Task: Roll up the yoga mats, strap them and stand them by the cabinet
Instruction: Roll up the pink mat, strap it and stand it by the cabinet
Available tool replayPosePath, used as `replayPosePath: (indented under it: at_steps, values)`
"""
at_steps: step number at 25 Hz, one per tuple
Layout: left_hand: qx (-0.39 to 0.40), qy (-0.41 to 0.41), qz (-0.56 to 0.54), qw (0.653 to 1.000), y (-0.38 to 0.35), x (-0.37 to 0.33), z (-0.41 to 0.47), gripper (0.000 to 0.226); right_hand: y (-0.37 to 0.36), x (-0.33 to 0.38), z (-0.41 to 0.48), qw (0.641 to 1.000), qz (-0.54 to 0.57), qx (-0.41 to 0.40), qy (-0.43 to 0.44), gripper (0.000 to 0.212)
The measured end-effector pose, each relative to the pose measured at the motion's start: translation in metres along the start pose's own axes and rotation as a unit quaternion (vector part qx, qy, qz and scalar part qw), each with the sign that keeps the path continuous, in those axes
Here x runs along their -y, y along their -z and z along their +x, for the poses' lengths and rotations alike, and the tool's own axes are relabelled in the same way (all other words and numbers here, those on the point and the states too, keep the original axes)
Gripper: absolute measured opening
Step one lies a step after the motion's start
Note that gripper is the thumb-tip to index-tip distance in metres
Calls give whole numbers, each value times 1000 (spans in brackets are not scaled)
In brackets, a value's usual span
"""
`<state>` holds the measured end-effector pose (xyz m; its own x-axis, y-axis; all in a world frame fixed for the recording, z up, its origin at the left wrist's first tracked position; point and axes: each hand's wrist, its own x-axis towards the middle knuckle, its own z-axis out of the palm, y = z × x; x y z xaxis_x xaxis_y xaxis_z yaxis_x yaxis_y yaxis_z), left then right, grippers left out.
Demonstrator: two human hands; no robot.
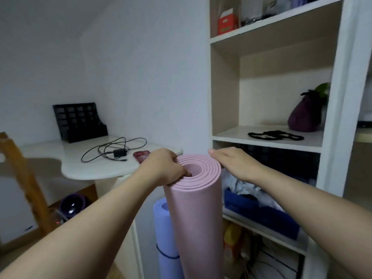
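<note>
mat, pink one, is rolled and standing on end right in front of the cabinet. it's just beside the blue mat, which sits lower behind its left side. blue one has a dark strap round it. no strap visible on the pink roll, but its lower end is out of frame, so can't rule one out.

left hand grips the top rim: fingers curled over the outer layers, one tip down in the core. right hand is flat, fingers straight, holding nothing, laid along the top right edge. touching or just off, can't tell.

risks as i see them:
- if it's unstrapped, letting go lets the layers spring loose and the roll fans open. only my left pinch holds the spiral tight.
- tall narrow roll on end, soft foam. released off vertical it tips, likely left into the blue mat or forward away from the shelves.
- pulling my fingertip out of the core could drag the inner wraps up and telescope the roll.
- black loop lying on the shelf looks like the spare strap, my guess. reaching for it with the right leaves one hand to steady everything.
</note>
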<state>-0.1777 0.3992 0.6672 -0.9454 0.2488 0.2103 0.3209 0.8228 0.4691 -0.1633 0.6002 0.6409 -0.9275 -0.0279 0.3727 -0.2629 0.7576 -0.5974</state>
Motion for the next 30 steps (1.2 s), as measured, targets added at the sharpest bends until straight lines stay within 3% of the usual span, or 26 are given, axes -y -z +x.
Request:
replayPosePath:
  at_steps: [2,4,8,12,14,26,30]
  values:
    - [5,9,-20,1000,-1,-12,27,28,19,-33,24,995,-86,-48,-23,53]
    - [8,5,-30,1000,-4,-25,51,29,39,-59,46,976,-187,-104,-42,39]
    - [15,-7,-43,999,-13,-48,94,29,70,-109,79,905,-379,-142,-130,35]
    - [19,-11,-52,998,-20,-56,122,29,85,-146,99,881,-385,-86,-261,44]
    - [23,-12,-54,998,-23,-55,130,28,86,-156,103,874,-391,-58,-282,46]
    - [46,-8,-57,997,-39,-46,134,25,91,-178,113,889,-323,-92,-312,39]
    - [56,-12,-61,997,-48,-48,137,23,86,-178,120,884,-371,-143,-246,38]
